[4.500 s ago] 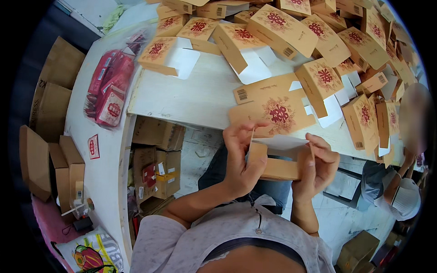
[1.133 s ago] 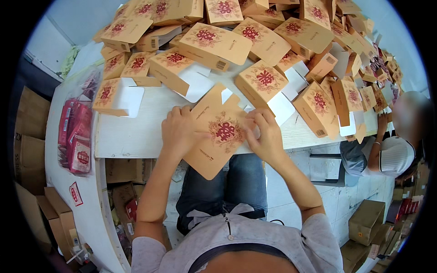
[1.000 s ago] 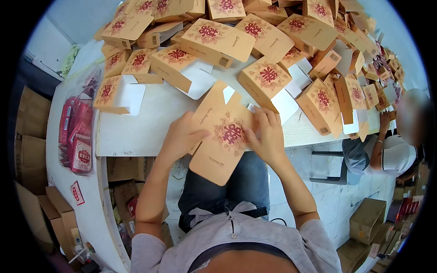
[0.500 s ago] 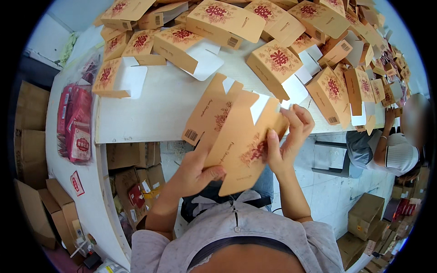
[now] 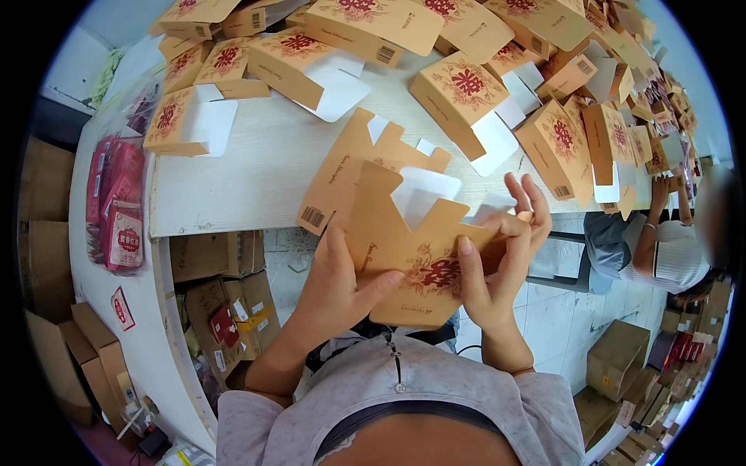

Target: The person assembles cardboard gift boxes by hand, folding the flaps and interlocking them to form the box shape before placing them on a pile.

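Between my two hands, over the table's front edge, is a tan folding carton (image 5: 404, 248) with a red flower-like emblem. Its upper end gapes, showing the white inside. My left hand (image 5: 336, 283) grips its left side, thumb on the front panel and fingers mostly hidden behind. At the right side, my right hand (image 5: 503, 260) presses its thumb on the front, the index finger curled at the carton's edge and other fingers raised. A second tan carton (image 5: 330, 182), flattened, sits behind the first; whether my left fingers also hold it I cannot tell.
Formed tan cartons (image 5: 466, 85) with white open flaps are heaped along the far side of the white table (image 5: 233, 190). Red packets in a clear bag (image 5: 116, 202) lie at the left. Brown boxes (image 5: 225, 311) stand below. Another person (image 5: 660, 241) sits at the far right.
The carton in my hands has opened from nearly flat, its white inside now showing. My right fingers have spread and lifted. The whole view has shifted slightly.
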The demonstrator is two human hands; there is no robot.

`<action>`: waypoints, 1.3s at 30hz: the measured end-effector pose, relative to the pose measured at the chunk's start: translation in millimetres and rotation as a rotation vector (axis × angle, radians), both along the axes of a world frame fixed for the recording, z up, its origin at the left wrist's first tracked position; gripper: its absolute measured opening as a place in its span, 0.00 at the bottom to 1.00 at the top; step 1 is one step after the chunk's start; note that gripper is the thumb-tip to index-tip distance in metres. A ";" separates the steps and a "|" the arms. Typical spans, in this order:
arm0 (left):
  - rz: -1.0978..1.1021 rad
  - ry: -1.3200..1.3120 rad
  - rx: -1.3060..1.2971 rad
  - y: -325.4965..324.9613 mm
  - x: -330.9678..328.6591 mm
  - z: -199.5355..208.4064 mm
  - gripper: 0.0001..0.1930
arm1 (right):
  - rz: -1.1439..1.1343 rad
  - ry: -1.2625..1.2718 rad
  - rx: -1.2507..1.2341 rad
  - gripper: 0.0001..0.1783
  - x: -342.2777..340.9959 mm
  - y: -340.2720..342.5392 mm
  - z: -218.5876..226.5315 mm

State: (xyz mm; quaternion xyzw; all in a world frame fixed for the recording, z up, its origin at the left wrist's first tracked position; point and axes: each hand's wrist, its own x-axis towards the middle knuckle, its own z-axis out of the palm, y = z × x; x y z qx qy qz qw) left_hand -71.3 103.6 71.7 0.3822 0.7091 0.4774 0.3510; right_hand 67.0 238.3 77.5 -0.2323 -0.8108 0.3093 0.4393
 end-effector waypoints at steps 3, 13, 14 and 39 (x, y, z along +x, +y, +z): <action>-0.041 0.095 0.007 1.9 -0.3 5.4 0.40 | 0.049 0.005 -0.077 0.12 0.4 -1.0 0.5; 0.015 -0.436 0.126 0.8 15.3 12.7 0.32 | 0.150 0.372 -0.133 0.39 -24.8 -14.7 -4.2; -0.020 -0.383 0.121 -4.1 15.5 10.1 0.32 | 0.156 0.528 -0.244 0.43 -26.7 -16.4 -1.7; 0.306 -0.419 0.900 17.8 58.1 0.7 0.29 | 0.408 0.325 -0.208 0.32 15.2 -18.1 -2.2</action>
